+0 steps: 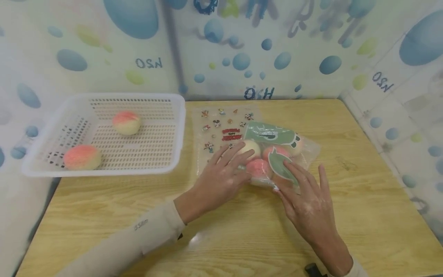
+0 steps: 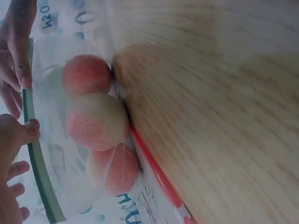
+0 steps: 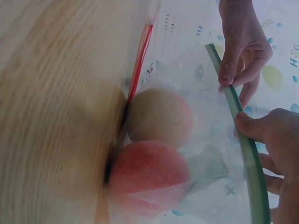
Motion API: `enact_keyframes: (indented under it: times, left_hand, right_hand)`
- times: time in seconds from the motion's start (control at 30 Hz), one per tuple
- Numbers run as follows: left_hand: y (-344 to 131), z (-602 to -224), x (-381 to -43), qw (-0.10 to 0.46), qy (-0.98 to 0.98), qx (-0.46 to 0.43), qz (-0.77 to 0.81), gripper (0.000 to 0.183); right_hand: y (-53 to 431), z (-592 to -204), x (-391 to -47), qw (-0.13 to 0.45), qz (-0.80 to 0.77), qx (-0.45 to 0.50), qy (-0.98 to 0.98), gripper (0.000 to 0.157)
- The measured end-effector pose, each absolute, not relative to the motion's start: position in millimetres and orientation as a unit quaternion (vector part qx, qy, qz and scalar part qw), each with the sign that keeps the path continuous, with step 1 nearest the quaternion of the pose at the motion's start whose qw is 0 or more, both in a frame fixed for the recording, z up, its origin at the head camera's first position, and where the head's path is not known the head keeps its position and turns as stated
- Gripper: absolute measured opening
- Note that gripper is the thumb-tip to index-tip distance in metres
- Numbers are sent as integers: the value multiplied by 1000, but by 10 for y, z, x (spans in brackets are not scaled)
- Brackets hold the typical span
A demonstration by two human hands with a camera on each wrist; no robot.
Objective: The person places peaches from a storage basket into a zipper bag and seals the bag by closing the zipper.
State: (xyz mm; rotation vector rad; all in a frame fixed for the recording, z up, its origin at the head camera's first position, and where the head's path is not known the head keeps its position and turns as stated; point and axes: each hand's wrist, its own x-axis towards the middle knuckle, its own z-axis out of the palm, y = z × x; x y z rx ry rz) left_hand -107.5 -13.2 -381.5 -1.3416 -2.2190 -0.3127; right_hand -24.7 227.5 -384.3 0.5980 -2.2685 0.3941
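A clear zip bag (image 1: 313, 149) with a green animal print holds several pink-and-cream peaches (image 1: 258, 169). In both wrist views it stands up from the tabletop, the peaches low inside, and a green zip strip (image 2: 42, 182) runs along its top edge. My left hand (image 1: 219, 181) pinches that strip, thumb on the near side and the other fingers spread behind. Close beside it, my right hand (image 1: 309, 207) pinches the same strip between thumb and fingers. From the head view both hands reach over the bag, hiding part of it.
A second clear bag (image 1: 204, 144) with cartoon prints and a red zip (image 2: 156, 168) lies flat at the back left of the filled one. Farther left, a white plastic basket (image 1: 182, 119) contains two peaches (image 1: 126, 123). A patterned wall (image 1: 221, 73) borders the wooden table (image 1: 373, 215).
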Motion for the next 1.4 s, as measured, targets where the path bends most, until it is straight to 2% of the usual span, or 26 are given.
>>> enact_keyframes:
  times: [0.4, 0.7, 0.97, 1.23, 1.4]
  left_hand:
    - [-161, -3843, -1014, 266, -819, -494, -117, 10]
    - [-199, -3889, -1038, 288, -815, -488, -122, 13]
    - [-225, -3954, -1039, 301, -804, -494, -139, 16]
    - [-247, -3965, -1016, 289, -809, -493, -141, 22]
    - [-246, -3977, -975, 248, -810, -510, -149, 13]
  right_hand:
    - [2469, -3832, -172, 393, 150, 213, -882, 47]
    - [2564, -3902, -93, 432, 160, 220, -860, 44]
    - [2632, -3974, -58, 519, 167, 218, -810, 40]
    - [2739, -4034, -9, 557, 164, 203, -788, 45]
    - [2700, -4042, 13, 576, 174, 217, -769, 45]
